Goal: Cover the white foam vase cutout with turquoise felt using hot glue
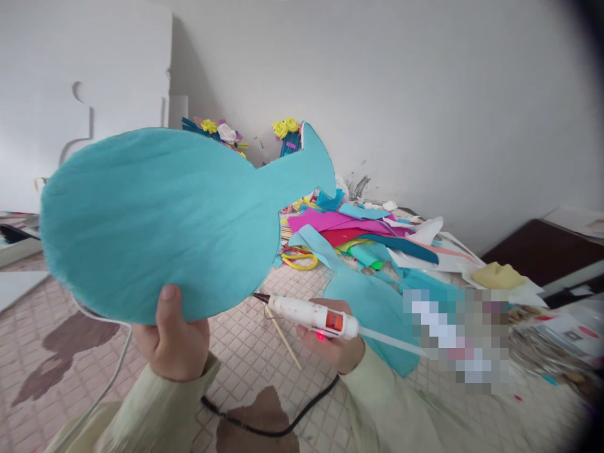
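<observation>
A large turquoise vase-shaped cutout (165, 214) is held up in front of me, its wide round part to the left and its narrow neck and flared end to the upper right. My left hand (177, 340) grips its lower edge, thumb on the front face and the fingers hidden behind. In my right hand (337, 349) is a white hot glue gun (306, 314) with an orange panel and a glowing red light. Its dark nozzle points left, at the cutout's lower right edge. A pale glue stick (391, 343) sticks out of the gun's back end.
Behind the gun lies another light turquoise piece (372, 308). Pink, red and blue sheets (349, 223) are heaped farther back, near a yellow cord loop (301, 259). A thin wooden stick (285, 340) and a black cable (278, 433) rest on the patterned tabletop. A wall stands behind.
</observation>
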A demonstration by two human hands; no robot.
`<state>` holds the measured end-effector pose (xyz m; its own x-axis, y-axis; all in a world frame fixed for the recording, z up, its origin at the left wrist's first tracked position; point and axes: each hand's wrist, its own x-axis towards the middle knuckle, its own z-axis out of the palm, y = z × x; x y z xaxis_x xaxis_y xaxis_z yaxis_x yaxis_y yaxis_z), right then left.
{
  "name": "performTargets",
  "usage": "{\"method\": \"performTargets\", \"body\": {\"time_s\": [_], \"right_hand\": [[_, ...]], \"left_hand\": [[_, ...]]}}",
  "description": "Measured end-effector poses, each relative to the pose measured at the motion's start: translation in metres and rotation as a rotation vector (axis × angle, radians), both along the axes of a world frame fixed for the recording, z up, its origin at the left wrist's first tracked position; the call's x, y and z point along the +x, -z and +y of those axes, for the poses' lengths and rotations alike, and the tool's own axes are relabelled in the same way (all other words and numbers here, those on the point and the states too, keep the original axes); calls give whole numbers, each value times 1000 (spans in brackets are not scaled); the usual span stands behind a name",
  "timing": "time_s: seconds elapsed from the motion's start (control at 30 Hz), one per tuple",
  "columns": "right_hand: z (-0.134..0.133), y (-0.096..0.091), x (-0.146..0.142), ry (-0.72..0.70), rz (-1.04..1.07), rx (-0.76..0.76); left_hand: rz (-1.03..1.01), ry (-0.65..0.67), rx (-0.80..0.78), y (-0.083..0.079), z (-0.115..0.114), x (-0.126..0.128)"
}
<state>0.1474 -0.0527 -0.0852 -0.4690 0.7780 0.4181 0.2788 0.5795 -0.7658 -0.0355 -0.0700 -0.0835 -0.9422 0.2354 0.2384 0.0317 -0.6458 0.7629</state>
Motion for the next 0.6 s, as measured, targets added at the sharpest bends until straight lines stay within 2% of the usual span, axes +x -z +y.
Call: {"method": "performTargets", "body": {"time_s": [0.17, 0.33, 0.4, 0.53, 0.6], "right_hand": [[1, 2, 2, -3, -12, 27], [2, 4, 2, 20, -2, 37], [2, 4, 2, 33, 2, 27], [3, 4, 3, 39, -5, 12], [3, 4, 3, 34, 12, -4]], "left_hand": [[27, 78, 31, -2, -1, 1], [47, 145, -10, 1, -1, 1], [51, 136, -12, 3, 0, -1], [24, 38, -21, 4, 2, -2], [5, 43, -19, 3, 2, -2]]}}
